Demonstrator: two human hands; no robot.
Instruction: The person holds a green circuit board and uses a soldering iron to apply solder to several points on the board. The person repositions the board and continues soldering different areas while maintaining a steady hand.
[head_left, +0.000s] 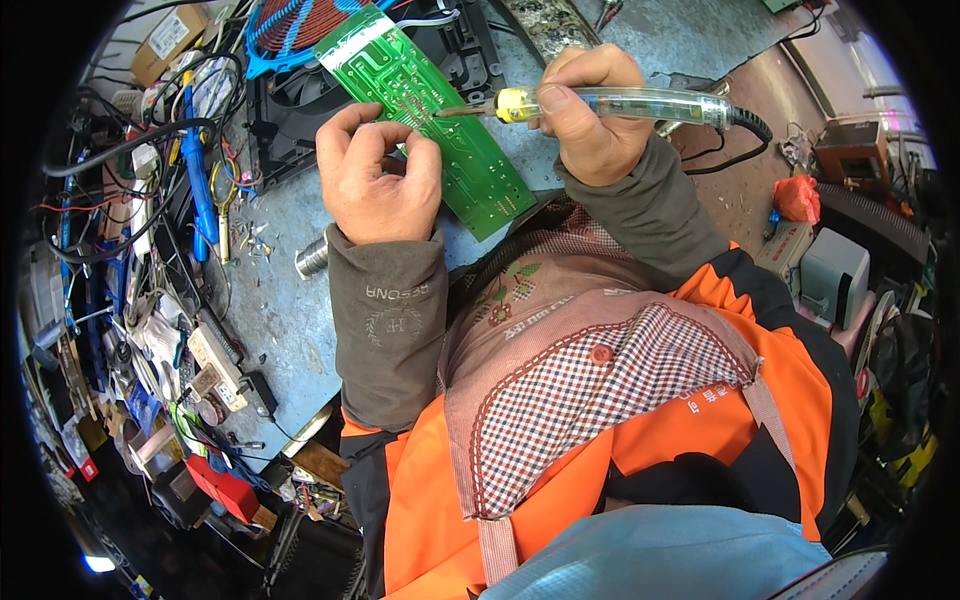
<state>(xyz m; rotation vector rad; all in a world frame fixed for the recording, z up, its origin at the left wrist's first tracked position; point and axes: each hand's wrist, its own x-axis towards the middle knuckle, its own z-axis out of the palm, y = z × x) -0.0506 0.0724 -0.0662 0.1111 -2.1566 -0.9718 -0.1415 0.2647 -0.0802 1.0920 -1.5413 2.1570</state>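
My right hand [597,125] grips a soldering iron [665,106] by its clear handle, just behind a yellow collar. The iron points left, and its tip is at the middle of a green circuit board [482,185]. That board lies slantwise, solder side up, partly over a black appliance housing [290,135]. At the board's left edge is my left hand [382,180], with curled fingers drawn together by the soldering tip. Whatever is between those fingertips is too thin or hidden to make out. A spool of solder wire [311,259] stands beside my left wrist.
A copper induction coil on a blue frame [262,62] sits behind the board. Tangled cables, tools and a white power strip [216,368] crowd the left of the blue workbench [300,335]. The iron's black cord [752,128] loops to the right. Boxes and appliances stand further right.
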